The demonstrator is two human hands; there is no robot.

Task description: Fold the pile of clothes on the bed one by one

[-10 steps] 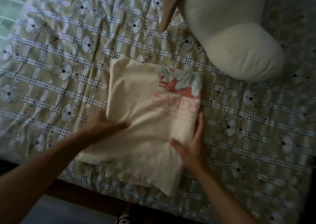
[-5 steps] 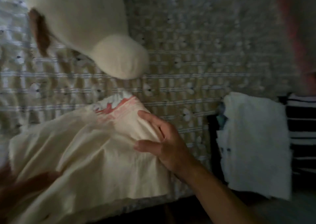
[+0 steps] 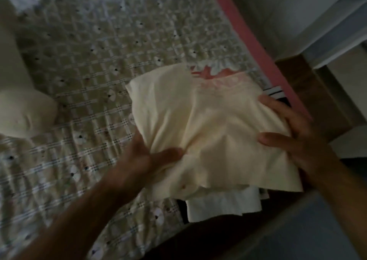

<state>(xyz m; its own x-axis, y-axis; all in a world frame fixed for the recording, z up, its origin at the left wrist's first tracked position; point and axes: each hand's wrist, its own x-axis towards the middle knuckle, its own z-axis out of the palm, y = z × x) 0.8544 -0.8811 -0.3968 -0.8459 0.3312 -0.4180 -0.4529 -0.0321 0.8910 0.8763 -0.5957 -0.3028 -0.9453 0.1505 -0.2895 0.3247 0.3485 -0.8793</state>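
A folded cream shirt (image 3: 208, 124) with a red and white print at its far edge is held over the right side of the bed (image 3: 99, 71). My left hand (image 3: 147, 158) grips its near left edge, thumb on top. My right hand (image 3: 294, 138) grips its right edge, thumb over the cloth. Under the shirt lies a stack of folded clothes: a white folded garment (image 3: 222, 204) sticks out at the near side and a black and white striped piece (image 3: 275, 93) shows at the far right.
A cream plush toy (image 3: 21, 109) lies at the left on the checked bedsheet. A pink bed edge (image 3: 254, 41) runs along the right, with a wall and floor beyond it. The image is blurred by motion.
Both hands have lifted the folded cream shirt from the middle of the bed and carried it right, over the stack of folded clothes. The view has swung right with it.
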